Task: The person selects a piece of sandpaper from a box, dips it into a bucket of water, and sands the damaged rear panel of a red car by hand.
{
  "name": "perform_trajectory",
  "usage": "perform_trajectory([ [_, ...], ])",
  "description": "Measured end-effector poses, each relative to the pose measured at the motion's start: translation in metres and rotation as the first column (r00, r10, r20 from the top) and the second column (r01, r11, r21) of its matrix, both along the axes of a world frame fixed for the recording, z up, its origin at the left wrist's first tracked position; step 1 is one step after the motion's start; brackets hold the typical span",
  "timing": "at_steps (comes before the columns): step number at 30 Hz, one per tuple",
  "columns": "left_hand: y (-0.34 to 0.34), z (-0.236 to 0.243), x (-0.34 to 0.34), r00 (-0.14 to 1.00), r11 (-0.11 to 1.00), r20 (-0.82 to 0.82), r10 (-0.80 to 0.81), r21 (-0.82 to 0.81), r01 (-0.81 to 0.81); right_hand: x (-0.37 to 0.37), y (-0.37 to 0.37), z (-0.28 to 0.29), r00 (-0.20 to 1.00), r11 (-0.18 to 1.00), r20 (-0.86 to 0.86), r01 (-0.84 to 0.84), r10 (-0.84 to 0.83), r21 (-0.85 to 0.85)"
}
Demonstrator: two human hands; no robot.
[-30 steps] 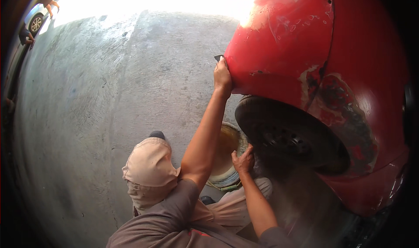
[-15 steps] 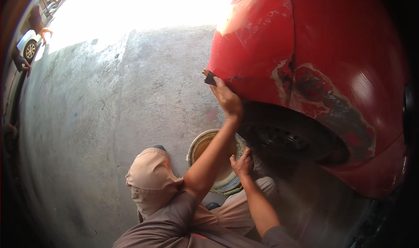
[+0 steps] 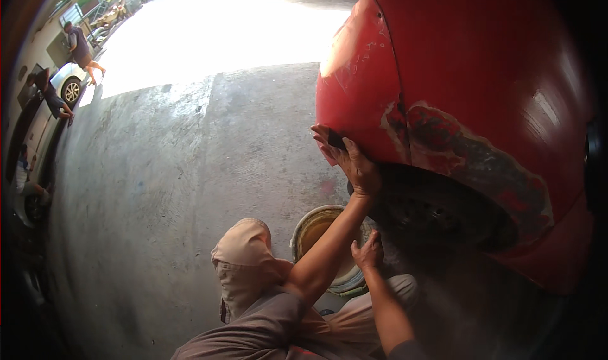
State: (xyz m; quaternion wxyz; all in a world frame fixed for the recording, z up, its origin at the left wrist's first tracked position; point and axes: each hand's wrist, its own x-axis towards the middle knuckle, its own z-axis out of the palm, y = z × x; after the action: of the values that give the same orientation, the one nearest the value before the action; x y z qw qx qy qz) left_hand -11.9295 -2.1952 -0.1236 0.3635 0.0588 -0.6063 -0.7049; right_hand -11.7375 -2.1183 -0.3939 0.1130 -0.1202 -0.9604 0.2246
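My left hand [image 3: 356, 169] reaches up to the corner of a red car's bumper [image 3: 358, 100]. Its fingers press a small dark sheet, apparently sandpaper [image 3: 335, 141], against the painted surface. Lower down, my right hand [image 3: 368, 252] hovers by the rim of a round bucket [image 3: 295, 241], thumb and finger apart, holding nothing that I can see. Brownish liquid shows inside the bucket, partly covered by my left forearm. Above the wheel, a sanded patch [image 3: 487, 160] of grey and bare layers runs across the red bodywork.
The car's dark wheel [image 3: 437, 211] sits just right of my hands, in shadow. My bent knee [image 3: 244, 252] is left of the bucket on the concrete floor [image 3: 145, 233]. At the far left, people [image 3: 79, 46] are beside a light-coloured car [image 3: 68, 81].
The view has shifted, so more of the left side and its people shows. My left hand has slid along the bumper edge with its fingers more spread; the right hand stays by the bucket.
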Motion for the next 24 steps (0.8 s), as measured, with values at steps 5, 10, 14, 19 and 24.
perform_trajectory([
  [5, 0.028, -0.027, 0.008, 0.98, 0.866, -0.17, -0.099, -0.5, 0.001, -0.002, -0.001, 0.01, 0.986, 0.988, 0.165, 0.053, -0.028, -0.146],
  [10, 0.0, -0.069, 0.007, 0.934, 0.78, -0.346, -0.084, -0.607, -0.155, 0.0, 0.0, 0.013, 0.997, 0.989, 0.073, 0.014, -0.003, -0.149],
  [14, 0.01, -0.077, 0.016, 0.961, 0.742, -0.276, -0.028, -0.649, -0.165, 0.0, 0.001, 0.012, 0.993, 0.99, 0.113, 0.042, -0.027, -0.137],
  [19, 0.026, -0.073, 0.023, 0.939, 0.595, -0.261, -0.222, -0.8, -0.081, -0.002, 0.003, 0.009, 0.994, 0.983, 0.112, 0.032, -0.012, -0.178],
  [24, -0.001, -0.08, 0.026, 0.955, 0.669, -0.27, -0.121, -0.733, -0.123, -0.001, 0.005, 0.005, 1.0, 0.978, 0.011, 0.008, -0.005, -0.206],
])
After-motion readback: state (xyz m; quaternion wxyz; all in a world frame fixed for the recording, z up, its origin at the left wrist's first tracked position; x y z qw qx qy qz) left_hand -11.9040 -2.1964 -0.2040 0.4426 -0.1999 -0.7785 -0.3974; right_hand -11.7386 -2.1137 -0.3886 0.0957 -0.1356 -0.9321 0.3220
